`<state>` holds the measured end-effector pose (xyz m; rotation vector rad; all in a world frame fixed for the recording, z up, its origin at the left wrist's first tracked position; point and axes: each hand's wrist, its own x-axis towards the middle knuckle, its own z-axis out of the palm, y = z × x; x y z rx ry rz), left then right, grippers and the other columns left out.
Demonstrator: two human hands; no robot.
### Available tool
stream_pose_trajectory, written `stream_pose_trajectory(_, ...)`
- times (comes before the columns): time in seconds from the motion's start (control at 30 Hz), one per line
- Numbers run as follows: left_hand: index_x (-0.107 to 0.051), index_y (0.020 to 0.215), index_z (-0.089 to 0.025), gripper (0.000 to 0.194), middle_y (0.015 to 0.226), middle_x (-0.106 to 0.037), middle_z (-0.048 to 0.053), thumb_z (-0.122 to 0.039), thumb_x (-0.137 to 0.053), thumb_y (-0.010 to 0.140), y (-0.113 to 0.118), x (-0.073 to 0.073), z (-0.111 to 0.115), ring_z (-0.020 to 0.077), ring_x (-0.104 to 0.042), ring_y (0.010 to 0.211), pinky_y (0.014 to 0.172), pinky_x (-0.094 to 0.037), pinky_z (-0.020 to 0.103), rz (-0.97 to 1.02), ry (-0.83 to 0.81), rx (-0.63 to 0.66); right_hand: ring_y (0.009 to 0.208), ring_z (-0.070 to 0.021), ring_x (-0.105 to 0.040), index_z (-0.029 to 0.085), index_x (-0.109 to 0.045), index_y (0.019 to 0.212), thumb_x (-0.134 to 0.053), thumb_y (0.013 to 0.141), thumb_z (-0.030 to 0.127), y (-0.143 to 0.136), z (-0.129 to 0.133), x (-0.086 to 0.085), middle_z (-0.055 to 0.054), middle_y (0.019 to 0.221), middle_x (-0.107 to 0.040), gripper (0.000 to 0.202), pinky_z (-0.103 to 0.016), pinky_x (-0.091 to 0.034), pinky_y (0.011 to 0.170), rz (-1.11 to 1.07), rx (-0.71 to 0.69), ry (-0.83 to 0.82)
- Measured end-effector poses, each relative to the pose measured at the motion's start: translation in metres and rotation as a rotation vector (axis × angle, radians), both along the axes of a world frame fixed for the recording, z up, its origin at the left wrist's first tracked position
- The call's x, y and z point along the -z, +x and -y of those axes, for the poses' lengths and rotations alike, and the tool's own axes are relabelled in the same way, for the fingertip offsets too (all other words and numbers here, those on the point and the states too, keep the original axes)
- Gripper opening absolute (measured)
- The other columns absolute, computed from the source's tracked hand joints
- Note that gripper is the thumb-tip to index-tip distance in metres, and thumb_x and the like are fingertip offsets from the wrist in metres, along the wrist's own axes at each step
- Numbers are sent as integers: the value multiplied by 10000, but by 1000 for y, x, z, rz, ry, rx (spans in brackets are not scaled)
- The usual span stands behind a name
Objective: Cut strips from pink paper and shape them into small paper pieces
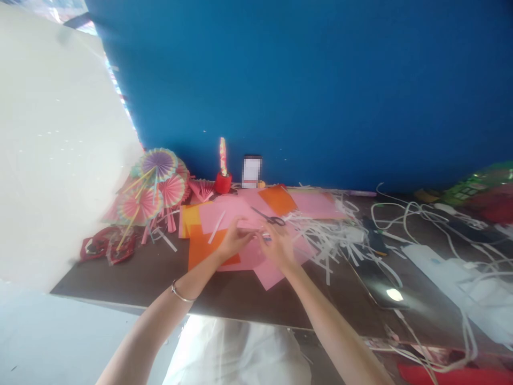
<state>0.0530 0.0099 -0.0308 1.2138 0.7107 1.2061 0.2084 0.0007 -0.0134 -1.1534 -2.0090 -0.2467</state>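
Both hands meet above overlapping pink sheets of paper [224, 211] in the middle of the table. Bent fingers and thumb of my left hand [234, 239] pinch what looks like a narrow edge of pink paper. Close by on the right, my right hand [279, 247] is closed too, its fingertips nearly touching the left ones. A small bluish-white spot shows at its fingers; I cannot make out what it is. Just beyond the right hand lie dark-handled scissors [274, 220]. Orange paper [200, 248] shows under my left forearm.
White paper strips [320, 235] are heaped on the right. Folded paper fans [154, 166] stand at the left, near a red pot [223, 183] and an upright phone [252, 172]. Another phone [379, 283], its light on, and white cables [420, 214] lie on the dark table [120, 278].
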Motion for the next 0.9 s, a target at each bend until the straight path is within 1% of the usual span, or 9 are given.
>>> stream_pose_trajectory(0.2, -352, 918, -218, 457, 798, -714, 49, -338, -715, 667, 4, -3, 2, 157, -661, 706, 667, -479, 269, 18, -23, -83, 758, -201, -603, 221, -561, 1123, -507, 822, 222, 1, 1, -1, -40, 822, -683, 306, -336, -446, 747, 34, 21, 7)
stream_pose_trajectory(0.33, -360, 917, -218, 484, 815, -708, 47, -358, -732, 642, 3, -6, 1, 162, -660, 696, 660, -494, 287, 18, -52, -136, 831, -201, -609, 215, -554, 1139, -462, 840, 196, 3, 2, -4, -57, 938, -674, 313, -329, -466, 752, 45, -23, -11)
stream_pose_trajectory(0.43, -362, 906, -215, 491, 808, -703, 42, -369, -738, 630, 2, -7, 0, 157, -657, 679, 650, -498, 284, 20, -48, -155, 916, -195, -596, 210, -595, 1071, -439, 854, 185, 7, 2, -5, -66, 1015, -651, 268, -310, -474, 766, 37, -69, -45)
stream_pose_trajectory(0.57, -350, 914, -216, 506, 783, -703, 37, -363, -740, 628, 0, -7, -1, 153, -658, 663, 653, -495, 283, 19, -53, -145, 826, -163, -599, 238, -657, 944, -446, 868, 194, 13, 0, -4, -40, 929, -650, 229, -262, -469, 665, 66, -74, -84)
stream_pose_trajectory(0.7, -353, 924, -208, 522, 811, -706, 55, -332, -756, 616, -3, -10, -2, 172, -666, 691, 697, -505, 328, 30, -63, -118, 735, -132, -582, 262, -683, 918, -471, 852, 162, 18, -1, -6, -25, 882, -646, 243, -230, -419, 576, 137, -72, -25)
stream_pose_trajectory(0.8, -404, 914, -196, 491, 836, -703, 67, -311, -767, 604, -6, -10, -4, 184, -666, 719, 729, -505, 345, 24, -59, -98, 697, -126, -568, 262, -696, 887, -468, 835, 120, 20, 0, -10, -23, 855, -651, 274, -236, -406, 577, 212, -66, 33)
stream_pose_trajectory(0.9, -465, 890, -185, 461, 844, -701, 76, -290, -785, 575, -9, -7, -6, 194, -663, 741, 738, -500, 339, 14, -74, -89, 712, -133, -569, 256, -699, 886, -457, 834, 112, 20, 1, -15, -29, 847, -656, 287, -249, -414, 609, 270, -62, 74)
